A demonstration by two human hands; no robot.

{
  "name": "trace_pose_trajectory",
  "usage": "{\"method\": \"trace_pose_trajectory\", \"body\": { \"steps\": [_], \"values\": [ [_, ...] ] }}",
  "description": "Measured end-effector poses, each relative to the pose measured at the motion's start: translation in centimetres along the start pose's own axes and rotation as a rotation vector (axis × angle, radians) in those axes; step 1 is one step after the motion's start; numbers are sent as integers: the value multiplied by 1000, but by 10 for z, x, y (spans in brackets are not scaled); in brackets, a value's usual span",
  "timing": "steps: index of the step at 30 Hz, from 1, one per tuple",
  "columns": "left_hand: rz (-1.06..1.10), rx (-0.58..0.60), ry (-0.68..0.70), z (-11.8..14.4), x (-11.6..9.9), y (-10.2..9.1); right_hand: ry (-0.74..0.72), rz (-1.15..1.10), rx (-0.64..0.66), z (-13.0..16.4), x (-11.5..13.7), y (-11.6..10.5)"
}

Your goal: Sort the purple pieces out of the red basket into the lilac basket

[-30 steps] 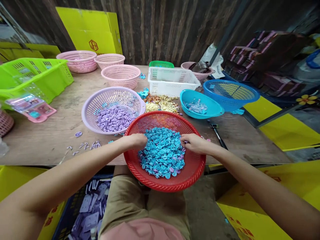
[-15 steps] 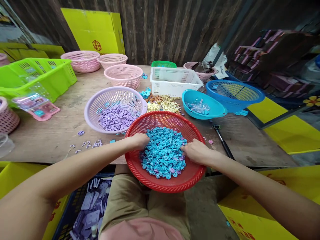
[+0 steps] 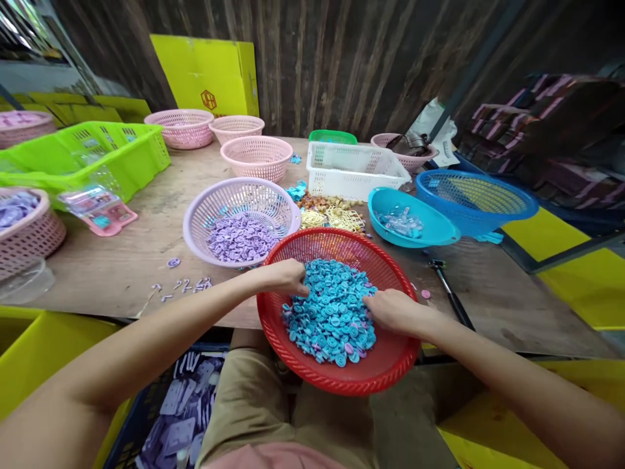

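Observation:
A red basket (image 3: 338,383) rests at the table's front edge, overhanging my lap. Inside it lies a heap of small turquoise plastic pieces (image 3: 332,312) with spiral faces, a few pink-purple ones mixed in. My left hand (image 3: 291,277) reaches over the left rim to the heap's upper left edge, fingers curled and thumb pointing down. From the right, my right hand (image 3: 391,310) touches the heap's right side with bent fingers pressed together. Whatever either hand pinches is hidden. Behind to the left, a lilac basket (image 3: 194,218) holds small purple pieces (image 3: 239,238).
Right of the red basket lie a black-handled tool (image 3: 458,305) and a turquoise bowl (image 3: 439,231) of clear parts. A blue basket (image 3: 517,205), white crate (image 3: 342,185), pink baskets (image 3: 256,156) and a green crate (image 3: 141,176) stand farther back. Loose purple bits (image 3: 193,285) lie left.
The view has shifted, so the scene sits farther right and lower. My left hand has turned a little, its thumb now showing over the heap. My right hand stays at the heap's right side.

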State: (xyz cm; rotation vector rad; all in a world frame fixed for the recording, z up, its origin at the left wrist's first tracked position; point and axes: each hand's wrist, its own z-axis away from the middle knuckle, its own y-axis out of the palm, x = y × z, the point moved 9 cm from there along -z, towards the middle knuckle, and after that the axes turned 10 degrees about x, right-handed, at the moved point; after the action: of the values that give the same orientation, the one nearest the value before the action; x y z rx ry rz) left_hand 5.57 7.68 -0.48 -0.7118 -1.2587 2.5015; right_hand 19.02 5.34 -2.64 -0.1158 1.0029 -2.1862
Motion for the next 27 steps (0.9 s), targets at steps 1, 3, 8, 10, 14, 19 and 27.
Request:
{"method": "trace_pose_trajectory", "body": {
  "steps": [1,3,8,10,14,19,27],
  "values": [
    [110,-22,53,6,-1,-5,-5,-35,-15,1,-4,-9],
    [324,-96,127,20,3,-18,-76,-124,-81,-1,-6,-34],
    [530,-430,-5,48,61,-59,-369,-416,-340,-28,23,-135],
    [519,-572,-136,59,94,-74,-404,-531,-403,-47,38,-175],
    [390,-615,-359,67,149,-77,-435,-736,-472,-80,59,-228],
    [223,-804,-489,84,159,-68,-417,-640,-622,-70,48,-219],
    [-1,-583,-158,31,69,-56,211,-413,-746,12,-69,-82]
  ]
}}
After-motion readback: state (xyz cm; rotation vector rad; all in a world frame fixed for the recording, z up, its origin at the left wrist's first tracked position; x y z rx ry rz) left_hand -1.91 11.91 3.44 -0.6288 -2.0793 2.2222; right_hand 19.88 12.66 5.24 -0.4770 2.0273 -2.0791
